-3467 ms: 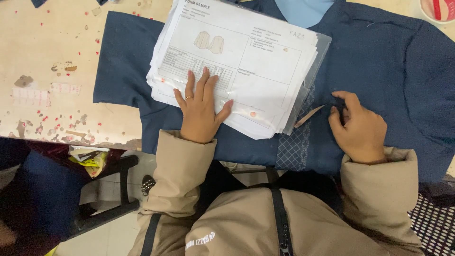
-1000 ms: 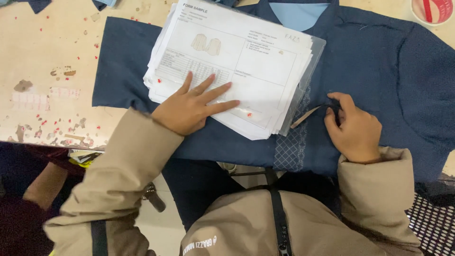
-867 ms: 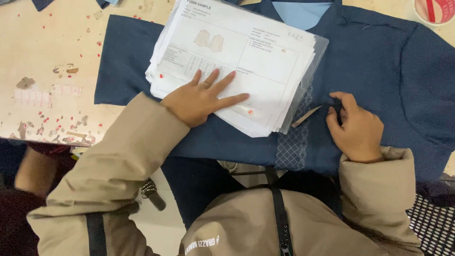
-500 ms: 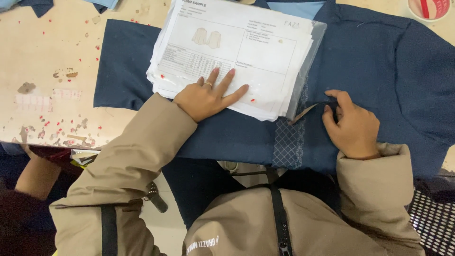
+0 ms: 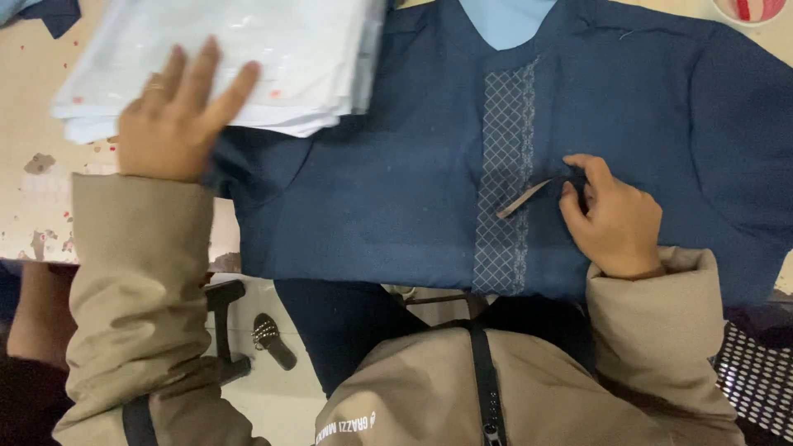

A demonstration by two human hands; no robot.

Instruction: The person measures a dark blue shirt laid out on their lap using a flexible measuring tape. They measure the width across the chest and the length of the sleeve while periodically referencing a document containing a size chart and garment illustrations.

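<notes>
A big blue shirt lies flat on a table, with two hands on top.

The table [image 5: 33,190] is pale and has little red spots. The dark blue shirt [image 5: 396,190] covers most of it — a strip of criss-cross stitching [image 5: 504,165] runs down its front. A stack of white papers [image 5: 273,49] sits at the top left, partly on the shirt. The left hand [image 5: 169,116] lies flat on the papers with its fingers spread open. The right hand [image 5: 615,219] rests on the shirt just beside the strip — its fingertips pinch a small dark tool [image 5: 529,194].
</notes>
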